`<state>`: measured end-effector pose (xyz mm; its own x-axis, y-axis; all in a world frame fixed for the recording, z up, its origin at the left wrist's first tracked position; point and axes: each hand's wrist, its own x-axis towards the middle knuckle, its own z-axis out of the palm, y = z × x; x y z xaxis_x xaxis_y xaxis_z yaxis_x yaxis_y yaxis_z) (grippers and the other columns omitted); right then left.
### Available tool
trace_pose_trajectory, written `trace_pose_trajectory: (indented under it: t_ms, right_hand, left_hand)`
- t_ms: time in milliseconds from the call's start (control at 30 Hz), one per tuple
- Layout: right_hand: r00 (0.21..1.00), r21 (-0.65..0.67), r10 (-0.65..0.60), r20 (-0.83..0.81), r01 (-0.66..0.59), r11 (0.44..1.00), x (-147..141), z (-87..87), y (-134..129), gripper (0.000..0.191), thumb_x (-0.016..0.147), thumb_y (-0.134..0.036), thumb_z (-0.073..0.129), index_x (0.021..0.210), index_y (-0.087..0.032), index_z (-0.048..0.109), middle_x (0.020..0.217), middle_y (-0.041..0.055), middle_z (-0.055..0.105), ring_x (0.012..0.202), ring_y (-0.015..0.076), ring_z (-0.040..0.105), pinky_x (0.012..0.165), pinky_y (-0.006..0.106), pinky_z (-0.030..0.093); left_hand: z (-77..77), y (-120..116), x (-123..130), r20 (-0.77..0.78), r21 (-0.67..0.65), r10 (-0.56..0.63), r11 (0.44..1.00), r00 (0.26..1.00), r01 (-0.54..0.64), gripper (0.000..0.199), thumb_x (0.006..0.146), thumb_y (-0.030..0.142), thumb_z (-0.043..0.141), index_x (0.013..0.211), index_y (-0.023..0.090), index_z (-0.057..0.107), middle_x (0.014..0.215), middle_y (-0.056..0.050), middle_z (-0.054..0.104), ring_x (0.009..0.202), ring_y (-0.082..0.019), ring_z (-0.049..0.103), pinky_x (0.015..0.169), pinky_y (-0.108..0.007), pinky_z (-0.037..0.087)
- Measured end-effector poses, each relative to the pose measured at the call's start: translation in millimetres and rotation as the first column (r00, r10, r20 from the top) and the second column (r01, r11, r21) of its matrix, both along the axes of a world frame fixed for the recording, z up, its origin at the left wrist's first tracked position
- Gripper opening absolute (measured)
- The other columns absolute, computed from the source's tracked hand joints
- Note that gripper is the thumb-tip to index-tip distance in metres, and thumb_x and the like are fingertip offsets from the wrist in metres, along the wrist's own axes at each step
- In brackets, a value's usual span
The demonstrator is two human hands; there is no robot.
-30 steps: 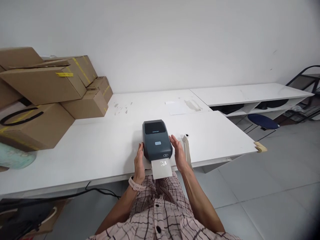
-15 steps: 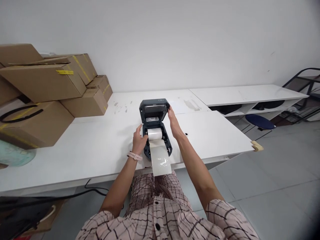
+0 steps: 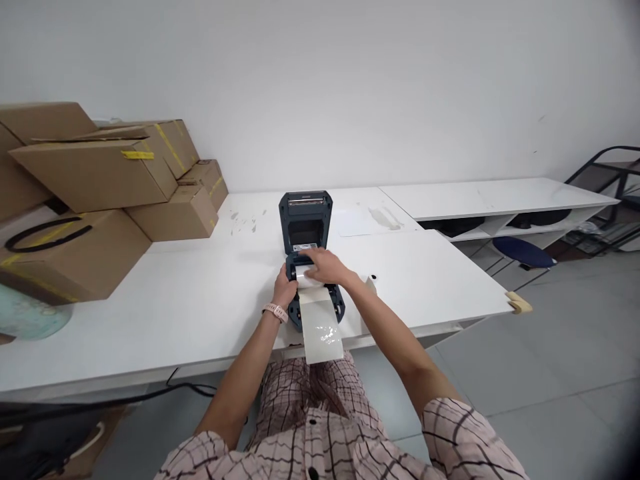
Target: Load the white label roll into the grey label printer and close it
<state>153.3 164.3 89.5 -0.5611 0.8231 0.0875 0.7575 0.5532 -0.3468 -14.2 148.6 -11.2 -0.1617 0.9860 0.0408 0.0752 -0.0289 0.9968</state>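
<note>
A dark label printer [image 3: 306, 223] stands near the front edge of the white table, its lid raised upright. Inside it lies a white label roll [image 3: 306, 276], and a label strip [image 3: 321, 327] hangs from the roll over the table's front edge. My left hand [image 3: 285, 288] grips the printer's left side, thumb close to the roll. My right hand [image 3: 325, 265] reaches over the printer from the right, its fingers apart and resting on the roll and the printer's inner rim. Just right of the printer is a small white roll [image 3: 372, 283], partly behind my right forearm.
Cardboard boxes [image 3: 95, 173] are stacked at the table's left, with a pale green rolled item [image 3: 33, 313] in front. A blue stool [image 3: 524, 252] stands on the right beside a shelf unit [image 3: 500, 200]. A beige corner guard [image 3: 519, 302] covers the table's right corner.
My right hand has moved from the lid's right edge down onto the label roll. The lid leans further back and stands more upright. The view has shifted slightly.
</note>
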Motion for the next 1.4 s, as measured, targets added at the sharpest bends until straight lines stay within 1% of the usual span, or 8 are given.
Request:
trace_pose_trajectory:
  t_ms: [100,267,433,567,733,900,1200,1400]
  right_hand:
    - [0.959,-0.169,0.080,0.271,-0.035,0.985,-20.7,-11.5,12.6,0.078,0.075,-0.026,0.078,0.146,-0.014,0.048,0.143,0.0206,0.061,0.131,0.0390,0.059,0.110,0.050,0.044]
    - [0.941,-0.230,0.164,0.295,-0.097,0.968,-26.8,-7.6,26.7,0.079,0.065,-0.030,0.084,0.137,-0.015,0.056,0.134,0.0193,0.066,0.121,0.0384,0.065,0.097,0.044,0.053]
    - [0.947,-0.296,0.291,-0.133,-0.318,0.901,31.0,30.8,13.8,0.079,0.064,-0.036,0.086,0.134,-0.024,0.054,0.134,0.0094,0.064,0.117,0.0306,0.064,0.096,0.040,0.052]
    - [0.857,-0.266,0.121,-0.502,-0.286,0.920,90.8,40.5,15.5,0.071,0.066,-0.029,0.082,0.131,-0.025,0.054,0.131,0.0058,0.062,0.120,0.0264,0.059,0.101,0.039,0.048]
    - [0.751,-0.422,-0.314,-0.581,0.052,0.905,122.8,-14.1,43.5,0.072,0.057,-0.022,0.079,0.124,-0.023,0.053,0.119,0.0038,0.062,0.109,0.0248,0.060,0.095,0.040,0.051]
    - [0.723,-0.499,-0.449,-0.525,0.165,0.850,117.0,-70.5,54.9,0.071,0.052,-0.021,0.078,0.118,-0.020,0.055,0.115,0.0062,0.065,0.108,0.0276,0.062,0.098,0.048,0.052]
    - [0.653,-0.566,-0.459,-0.603,0.055,0.823,172.7,-64.9,23.6,0.080,0.074,-0.046,0.083,0.145,-0.030,0.050,0.154,0.0126,0.052,0.145,0.0313,0.047,0.119,0.053,0.039]
    - [0.551,-0.608,-0.587,-0.593,0.172,0.775,212.4,-99.8,-22.8,0.067,0.081,-0.054,0.076,0.140,-0.026,0.059,0.146,0.0147,0.061,0.140,0.0329,0.053,0.123,0.055,0.033]
  left_hand:
    - [-3.1,-1.5,1.6,0.035,-0.019,0.007,1.000,0.999,-0.006,0.064,0.063,0.006,0.065,0.126,0.019,0.064,0.095,-0.003,0.073,0.092,-0.022,0.067,0.093,-0.037,0.053]
    - [-1.2,-4.3,2.1,0.102,0.013,0.000,1.000,0.995,-0.001,0.065,0.062,0.003,0.061,0.124,0.018,0.066,0.097,-0.004,0.074,0.096,-0.022,0.068,0.098,-0.037,0.052]
    - [0.2,-7.2,3.6,0.123,0.030,0.006,0.999,0.992,-0.010,0.072,0.061,0.000,0.055,0.130,0.019,0.064,0.119,-0.007,0.073,0.113,-0.024,0.066,0.106,-0.039,0.048]
    - [-0.4,-8.3,3.2,0.103,0.013,0.015,1.000,0.995,-0.017,0.079,0.060,-0.001,0.054,0.136,0.019,0.061,0.125,-0.006,0.071,0.118,-0.024,0.064,0.110,-0.041,0.045]
    - [1.3,-9.0,3.1,0.113,-0.018,0.008,1.000,0.994,-0.006,0.078,0.063,0.000,0.056,0.138,0.020,0.059,0.129,-0.007,0.070,0.119,-0.024,0.065,0.110,-0.041,0.046]
    - [8.9,-14.3,3.1,0.106,-0.086,0.064,0.995,0.992,-0.055,0.093,0.063,-0.001,0.059,0.152,0.020,0.044,0.144,-0.013,0.059,0.127,-0.027,0.060,0.104,-0.037,0.051]
    - [15.3,-18.7,3.1,0.036,-0.037,0.000,0.999,0.999,0.001,0.075,0.061,0.001,0.054,0.131,0.022,0.065,0.124,-0.007,0.068,0.103,-0.023,0.068,0.089,-0.036,0.057]
    - [13.5,-19.1,4.2,0.012,0.069,0.127,0.989,0.992,-0.128,0.052,0.057,-0.003,0.054,0.099,0.021,0.074,0.143,-0.007,0.055,0.135,-0.029,0.051,0.106,-0.040,0.048]
